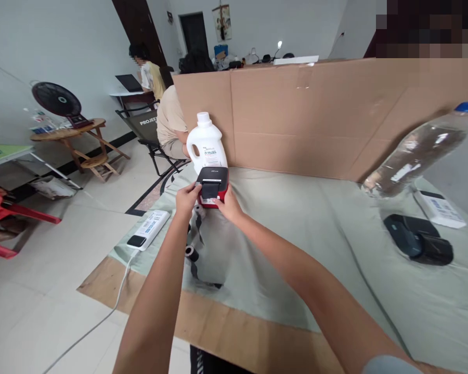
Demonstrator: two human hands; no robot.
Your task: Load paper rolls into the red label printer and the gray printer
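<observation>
Both of my hands hold a black and red label printer (213, 174) near the far left part of the cloth-covered table. My left hand (187, 200) is closed at its left side, thumb and fingers by the dark piece on its front. On the right side, my right hand (230, 205) grips the red body, its thumb at the lower front. Directly behind the printer stands a white jug (207, 140) with a handle and cap. Just below it on the cloth lie small rolls with dark strips, one roll (191, 253) nearer to me. The undersides of my fingers are hidden.
A white power strip (150, 231) with a cord lies left, near the table edge. A cardboard panel (288, 119) stands along the back. At right are a large bottle (417, 150), a dark device (417, 239) and a white box (440, 209). People sit beyond the table.
</observation>
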